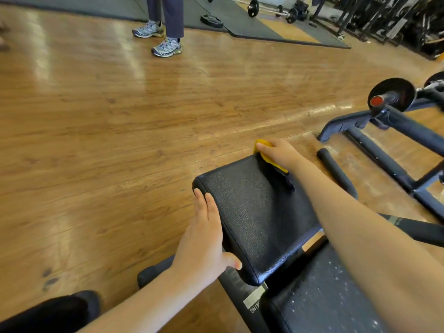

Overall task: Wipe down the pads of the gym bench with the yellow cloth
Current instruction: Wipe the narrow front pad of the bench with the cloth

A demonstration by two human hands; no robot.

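Yellow cloth (263, 151) sits bunched under the right hand (280, 152) at the far right corner of the black seat pad (254, 212), fingers curled over it, apparently to press it down for wiping. Left hand (204, 239) lies flat-fingered along the pad's left edge, thumb on top, probably bracing the bench.

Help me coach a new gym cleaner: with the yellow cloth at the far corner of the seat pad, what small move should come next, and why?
Probably draw the right hand and yellow cloth back toward the body across the seat pad. The cloth sits at the far edge, most of the pad lies nearer, and the left hand already rests on the pad's side.
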